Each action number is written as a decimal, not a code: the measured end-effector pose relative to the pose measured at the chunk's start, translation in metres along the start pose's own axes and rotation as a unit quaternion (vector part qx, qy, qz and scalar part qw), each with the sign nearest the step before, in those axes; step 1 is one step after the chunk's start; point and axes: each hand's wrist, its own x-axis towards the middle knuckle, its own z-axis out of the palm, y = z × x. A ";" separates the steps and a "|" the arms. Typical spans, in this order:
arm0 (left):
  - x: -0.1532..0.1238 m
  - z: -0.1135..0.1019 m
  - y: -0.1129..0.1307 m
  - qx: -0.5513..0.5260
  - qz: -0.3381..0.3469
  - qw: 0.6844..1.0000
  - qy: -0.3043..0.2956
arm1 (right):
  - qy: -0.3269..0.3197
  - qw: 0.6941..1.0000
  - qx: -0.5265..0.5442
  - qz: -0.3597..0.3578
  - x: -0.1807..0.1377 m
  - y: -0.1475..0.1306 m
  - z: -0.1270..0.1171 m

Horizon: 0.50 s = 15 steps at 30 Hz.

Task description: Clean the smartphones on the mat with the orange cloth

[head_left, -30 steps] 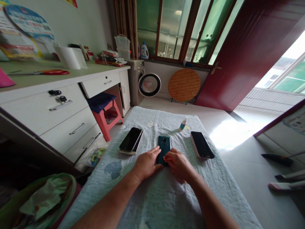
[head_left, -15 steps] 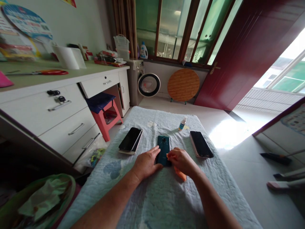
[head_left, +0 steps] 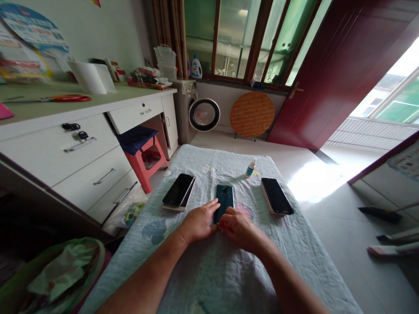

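The teal phone (head_left: 224, 198), just ahead of both hands, is steadied by the flat, open left hand (head_left: 198, 222). The right hand (head_left: 237, 226), curled shut, has been drawn across its near end, and the orange cloth is no longer seen.

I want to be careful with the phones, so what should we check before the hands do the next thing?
1. Green phone lies flat on the quilt: ok.
2. Left hand rests against the phone's left edge, fingers stretched out: ok.
3. Right hand sits curled over the phone's near end: ok. Whether it holds anything: cannot tell.
4. Small bottle stands apart from both hands: ok.
5. Stacked phones on the left and dark phone on the right lie apart from the hands: ok.
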 end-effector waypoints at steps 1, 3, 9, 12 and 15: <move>0.000 0.000 -0.001 0.000 0.002 1.000 -0.001 | -0.004 1.000 -0.008 0.010 -0.001 0.000 -0.002; -0.001 0.001 -0.002 -0.002 0.006 1.000 0.001 | -0.010 0.999 -0.038 0.035 -0.002 0.002 -0.007; -0.001 0.000 -0.004 -0.008 0.014 1.000 -0.004 | 0.004 0.991 -0.117 0.064 -0.002 0.005 -0.007; -0.001 -0.001 -0.006 -0.020 0.019 1.000 -0.012 | 0.013 0.990 -0.125 0.066 0.001 0.002 0.002; -0.001 -0.001 -0.009 -0.029 0.022 0.999 -0.018 | 0.011 0.989 -0.132 0.059 0.006 -0.003 0.012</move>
